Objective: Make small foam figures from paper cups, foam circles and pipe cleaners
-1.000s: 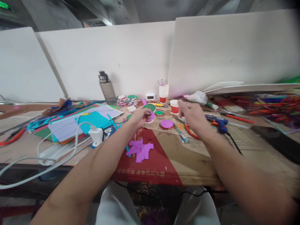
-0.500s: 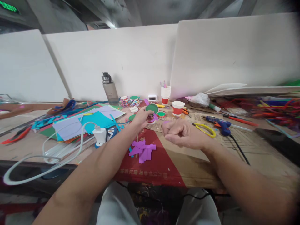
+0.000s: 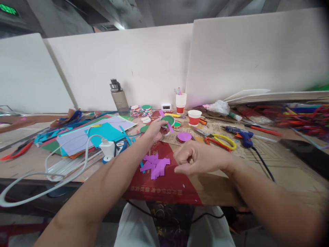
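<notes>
Left hand (image 3: 155, 129) stretched forward with fingers curled, right hand (image 3: 197, 158) nearer, loosely fisted.

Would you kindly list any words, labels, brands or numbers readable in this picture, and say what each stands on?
Nothing can be read for certain.
Red cardboard sheet: a row of pale printed characters along its near edge, too blurred to read.
Green lit sign, upper left: too blurred.
Small white clock: display too small.

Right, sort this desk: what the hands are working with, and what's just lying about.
In use:
left hand holding green-topped disc
right hand curled beside purple paper strips

Lying about:
water bottle
red paper cup
scissors
blue glue gun
coloured paper sheets
</notes>
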Motion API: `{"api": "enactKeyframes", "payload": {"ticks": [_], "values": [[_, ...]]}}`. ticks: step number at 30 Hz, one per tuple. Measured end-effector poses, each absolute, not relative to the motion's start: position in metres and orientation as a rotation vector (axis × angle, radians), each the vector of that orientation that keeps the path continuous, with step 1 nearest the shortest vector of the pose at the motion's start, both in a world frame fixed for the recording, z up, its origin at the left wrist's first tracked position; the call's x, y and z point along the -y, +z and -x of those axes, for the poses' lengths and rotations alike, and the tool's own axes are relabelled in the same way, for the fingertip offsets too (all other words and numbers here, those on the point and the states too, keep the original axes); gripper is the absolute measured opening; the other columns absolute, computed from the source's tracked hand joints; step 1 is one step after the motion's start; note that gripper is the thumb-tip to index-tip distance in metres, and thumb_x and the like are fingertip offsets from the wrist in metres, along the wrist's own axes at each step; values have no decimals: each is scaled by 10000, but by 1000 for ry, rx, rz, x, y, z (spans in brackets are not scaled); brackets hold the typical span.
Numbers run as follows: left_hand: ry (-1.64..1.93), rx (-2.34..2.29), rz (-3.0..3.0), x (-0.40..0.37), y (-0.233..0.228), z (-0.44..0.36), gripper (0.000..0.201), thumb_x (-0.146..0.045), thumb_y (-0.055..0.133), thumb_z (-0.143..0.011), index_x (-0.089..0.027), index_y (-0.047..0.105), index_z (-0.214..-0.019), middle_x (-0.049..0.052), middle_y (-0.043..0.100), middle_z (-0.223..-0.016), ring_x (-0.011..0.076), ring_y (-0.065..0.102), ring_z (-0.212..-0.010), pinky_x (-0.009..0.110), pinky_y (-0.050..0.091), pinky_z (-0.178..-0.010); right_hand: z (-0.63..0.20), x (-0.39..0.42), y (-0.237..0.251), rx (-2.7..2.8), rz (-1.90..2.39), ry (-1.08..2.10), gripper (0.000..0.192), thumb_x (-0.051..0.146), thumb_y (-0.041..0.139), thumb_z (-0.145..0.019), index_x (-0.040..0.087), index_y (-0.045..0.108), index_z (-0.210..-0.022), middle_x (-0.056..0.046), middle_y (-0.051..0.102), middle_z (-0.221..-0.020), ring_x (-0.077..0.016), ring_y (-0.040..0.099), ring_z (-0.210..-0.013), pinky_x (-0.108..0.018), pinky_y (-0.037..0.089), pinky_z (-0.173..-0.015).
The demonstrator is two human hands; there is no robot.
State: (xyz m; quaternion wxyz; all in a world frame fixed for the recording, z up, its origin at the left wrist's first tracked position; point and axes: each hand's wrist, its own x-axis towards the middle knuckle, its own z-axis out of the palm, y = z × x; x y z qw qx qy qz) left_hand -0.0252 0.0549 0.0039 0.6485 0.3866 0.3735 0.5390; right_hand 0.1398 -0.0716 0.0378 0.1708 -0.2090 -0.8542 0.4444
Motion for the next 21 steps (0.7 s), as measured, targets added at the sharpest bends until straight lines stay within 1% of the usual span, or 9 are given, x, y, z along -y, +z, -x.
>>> {"api": "enactKeyframes", "payload": {"ticks": [2, 5, 8, 10, 11, 13, 14, 18, 21], "values": [[1234, -841, -871, -55, 4, 26, 204, -37, 626, -628, -163, 490, -715, -36, 530, -562, 75, 463, -463, 210, 402, -472, -134, 74, 33, 2414, 555, 1165, 391, 87, 556, -780, 188, 292, -511, 80, 285, -525, -58, 272, -517, -230, 233, -504], [1229, -817, -880, -54, 5, 28, 231, -46, 658, -614, -165, 493, -723, -39, 534, -566, 75, 474, -478, 212, 409, -490, -126, 79, 27, 2377, 600, 1061, 366, 28, 536, -710, 195, 250, -555, 85, 234, -553, -59, 226, -529, -240, 191, -497], [1213, -812, -931, -53, 4, 29, 277, -45, 682, -585, -169, 487, -738, -46, 542, -581, 73, 480, -485, 219, 415, -508, -121, 80, 24, 2427, 646, 922, 261, 22, 542, -685, 192, 359, -609, 78, 347, -600, -63, 319, -558, -214, 262, -511], [1220, -822, -961, -54, 3, 30, 299, -51, 689, -572, -173, 492, -762, -49, 552, -602, 74, 483, -488, 221, 408, -507, -118, 81, 23, 2491, 657, 746, 160, 47, 555, -723, 191, 549, -793, 22, 548, -825, -95, 492, -717, -213, 395, -634], [1234, -826, -965, -54, 3, 30, 312, -53, 690, -566, -176, 499, -780, -50, 559, -615, 75, 486, -491, 219, 402, -504, -116, 83, 22, 2512, 688, 632, 235, 72, 560, -757, 201, 598, -950, -23, 587, -1000, -127, 544, -844, -238, 439, -723], [1277, -824, -949, -54, 4, 31, 334, -55, 687, -557, -182, 512, -812, -54, 569, -629, 77, 490, -499, 212, 392, -500, -112, 90, 22, 2532, 789, 392, 403, 132, 551, -826, 225, 557, -1217, -94, 537, -1258, -192, 557, -1041, -306, 468, -841], [1297, -819, -932, -54, 4, 31, 340, -56, 686, -554, -184, 518, -821, -55, 571, -630, 77, 491, -503, 208, 390, -501, -110, 96, 23, 2550, 840, 283, 447, 149, 540, -847, 228, 520, -1287, -112, 524, -1300, -211, 557, -1071, -328, 478, -848], [1312, -770, -890, -53, 7, 30, 357, -41, 693, -539, -186, 530, -821, -55, 578, -639, 75, 497, -529, 200, 404, -519, -104, 132, 31, 2748, 728, 30, 431, 217, 491, -923, 187, 454, -1351, -130, 549, -1314, -223, 593, -1028, -331, 520, -770], [1288, -766, -901, -52, 8, 28, 329, -30, 684, -548, -182, 523, -792, -43, 587, -650, 76, 499, -536, 201, 405, -519, -107, 161, 31, 2914, 450, -38, 387, 274, 462, -964, 205, 442, -1345, -83, 641, -1176, -179, 625, -837, -304, 521, -645]]}}
